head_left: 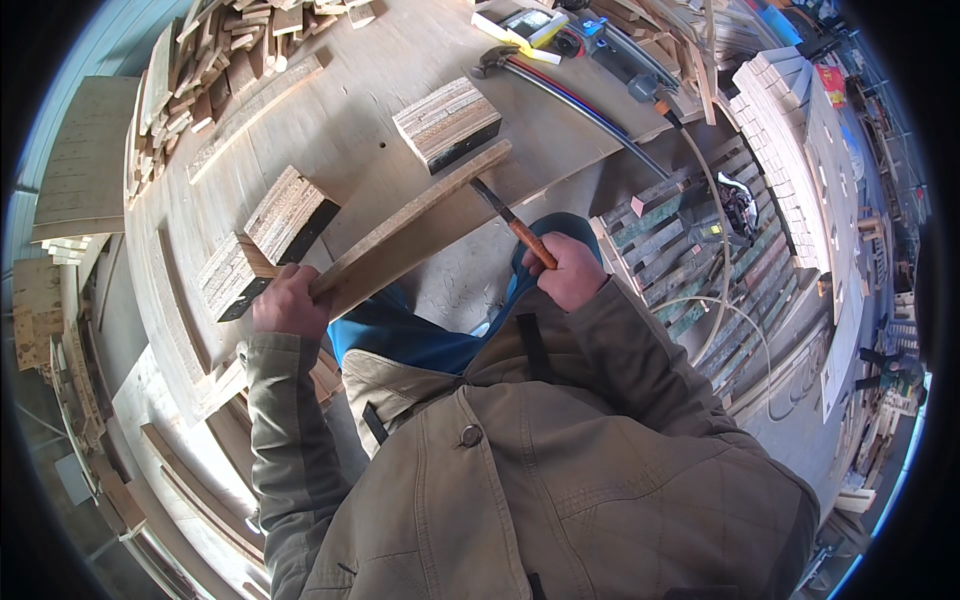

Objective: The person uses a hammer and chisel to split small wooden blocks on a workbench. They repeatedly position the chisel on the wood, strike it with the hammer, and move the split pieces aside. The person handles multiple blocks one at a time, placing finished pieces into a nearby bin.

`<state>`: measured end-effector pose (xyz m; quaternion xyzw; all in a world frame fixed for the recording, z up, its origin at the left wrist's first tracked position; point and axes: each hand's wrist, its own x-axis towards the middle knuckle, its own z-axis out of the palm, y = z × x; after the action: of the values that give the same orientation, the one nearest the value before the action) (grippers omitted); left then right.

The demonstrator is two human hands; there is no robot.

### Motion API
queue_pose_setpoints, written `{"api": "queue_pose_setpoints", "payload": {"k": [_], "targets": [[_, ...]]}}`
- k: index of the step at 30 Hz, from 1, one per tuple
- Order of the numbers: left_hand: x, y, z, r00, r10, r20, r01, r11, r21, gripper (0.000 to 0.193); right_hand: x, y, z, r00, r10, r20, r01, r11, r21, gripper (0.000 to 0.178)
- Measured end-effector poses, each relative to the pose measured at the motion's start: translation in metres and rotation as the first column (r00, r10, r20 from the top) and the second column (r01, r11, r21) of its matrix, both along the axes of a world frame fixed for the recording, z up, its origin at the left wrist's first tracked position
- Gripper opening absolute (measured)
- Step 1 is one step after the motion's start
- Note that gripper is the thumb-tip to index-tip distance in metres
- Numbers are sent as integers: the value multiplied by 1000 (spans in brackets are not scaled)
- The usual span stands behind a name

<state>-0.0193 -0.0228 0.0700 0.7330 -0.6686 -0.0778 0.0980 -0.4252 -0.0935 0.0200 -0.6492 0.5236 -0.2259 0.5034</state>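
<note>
My left hand point(291, 301) is closed round the near-left end of a long, narrow wooden board point(410, 230), which stands on edge along the front of the plywood worktop. My right hand point(573, 271) grips a slim tool with an orange-brown handle point(525, 237) and a dark, narrow front part. The tool's tip meets the board's side near its far right end; its exact kind I cannot make out. Right beside my left hand sits a layered wood block point(232, 272), with a second block point(290, 212) just beyond it. A third, larger stack-like block point(447, 122) stands behind the board's far end.
Loose wood offcuts point(215, 75) are heaped at the back left of the worktop point(350, 100). A claw hammer point(493, 62) lies at the back, near red and blue hoses. To the right, a slatted pallet point(690, 240) holds a cable, beside stacked pale boards point(780, 150).
</note>
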Motion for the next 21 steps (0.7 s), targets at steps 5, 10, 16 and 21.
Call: {"api": "queue_pose_setpoints", "payload": {"k": [5,10,16,21], "targets": [[0,0,1,1000,0,0,0,1000,3,26,1,0,0,1000,-5,13,5,1000,3,26],[-1,-1,2,1000,4,4,-4,1000,6,25,2,1,-1,1000,-9,23,9,1000,-8,26],[-1,-1,2,1000,7,1,-7,1000,15,25,1,2,-5,999,-1,36,1,1000,-1,27],[0,-1,1,1000,-4,-18,4,1000,-3,25,-1,2,-6,999,3,45,-4,1000,14,26]]}}
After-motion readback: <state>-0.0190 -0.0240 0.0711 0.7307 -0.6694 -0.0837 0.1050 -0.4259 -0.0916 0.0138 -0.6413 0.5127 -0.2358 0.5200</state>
